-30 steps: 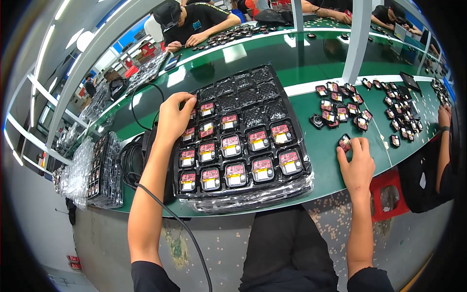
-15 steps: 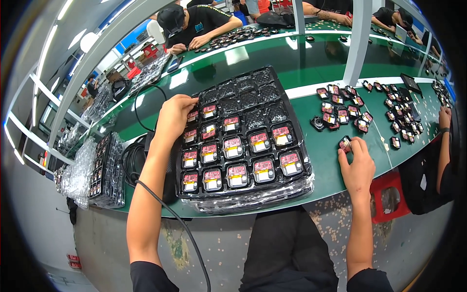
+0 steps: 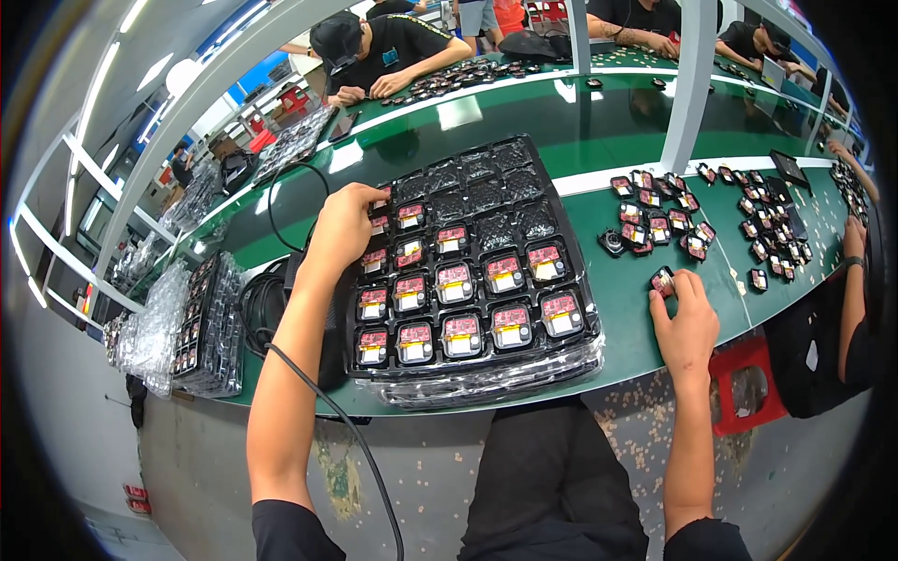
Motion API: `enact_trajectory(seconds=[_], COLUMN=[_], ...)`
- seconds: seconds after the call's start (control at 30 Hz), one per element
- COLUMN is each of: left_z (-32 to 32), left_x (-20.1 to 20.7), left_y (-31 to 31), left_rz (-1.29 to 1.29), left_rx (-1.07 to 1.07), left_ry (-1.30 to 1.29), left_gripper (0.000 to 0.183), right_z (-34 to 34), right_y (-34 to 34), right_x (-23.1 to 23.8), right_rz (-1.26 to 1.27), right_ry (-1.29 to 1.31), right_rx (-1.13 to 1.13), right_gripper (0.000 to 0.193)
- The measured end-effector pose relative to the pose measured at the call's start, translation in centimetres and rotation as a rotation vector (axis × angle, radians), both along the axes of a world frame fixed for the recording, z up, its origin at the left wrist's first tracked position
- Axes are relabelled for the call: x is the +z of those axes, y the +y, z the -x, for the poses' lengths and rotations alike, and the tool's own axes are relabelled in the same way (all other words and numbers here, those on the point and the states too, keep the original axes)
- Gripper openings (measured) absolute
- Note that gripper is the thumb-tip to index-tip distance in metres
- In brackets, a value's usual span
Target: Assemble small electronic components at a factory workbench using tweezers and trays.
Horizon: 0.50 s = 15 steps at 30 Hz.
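– Green table (image 3: pixel 629 327), tray (image 3: pixel 485 195) on top of a wrapped stack (image 3: pixel 496 382). Grip status?

– Right hand (image 3: pixel 686 311): pinching a unit (image 3: pixel 663 281), thumb against fingers, right of the tray. Can't tell if it touches the table. Left hand (image 3: pixel 344 222): fingertips at the corner unit (image 3: pixel 384 193), far-left pocket. Can't tell if grasping or just touching.

– Doing it well?

– My read: right grip on the black rim only, off the face. Left: light touch; a hard push could tip the corner unit. Mind the cable (image 3: pixel 351 426) across the left forearm (image 3: pixel 281 421), might snag.

– Loose units (image 3: pixel 659 227)?

– On the table, beyond the right hand. Some overlap, no firm count.

– Hidden stuff?

– Left fingers cover much of the corner unit; right fingers hide part of the held one. Stack layers blur together in the wrap. Co-worker (image 3: pixel 812 346) at far right is cut off.
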<state>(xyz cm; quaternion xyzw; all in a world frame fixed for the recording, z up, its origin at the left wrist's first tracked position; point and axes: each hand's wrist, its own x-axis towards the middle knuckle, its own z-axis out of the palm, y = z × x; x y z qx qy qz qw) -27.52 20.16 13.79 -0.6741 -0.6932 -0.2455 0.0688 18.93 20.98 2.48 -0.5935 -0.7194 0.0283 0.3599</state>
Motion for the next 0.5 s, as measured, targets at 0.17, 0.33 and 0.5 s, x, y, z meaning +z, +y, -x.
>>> enact_trajectory(seconds=[0.17,0.33,0.5], left_z=[-2.0,-7.5,-7.9], left_x=[0.6,1.8,-2.4], left_y=[-2.6,-7.4,-15.2], left_rz=[-0.209,-0.244,-0.383], left_rx=[-0.076,-0.137,-0.001], left_ry=[0.036,-0.266,-0.336], left_gripper=[0.032,0.027,0.03], right_z=[0.3,-0.8,-0.6], right_y=[-0.3,-0.2,-3.2], right_x=[0.3,0.1,1.7], right_rz=[-0.003,-0.056,-0.022], right_ry=[0.026,0.172,0.491], right_rx=[0.026,0.093,0.197], right_gripper=[0.022,0.024,0.033])
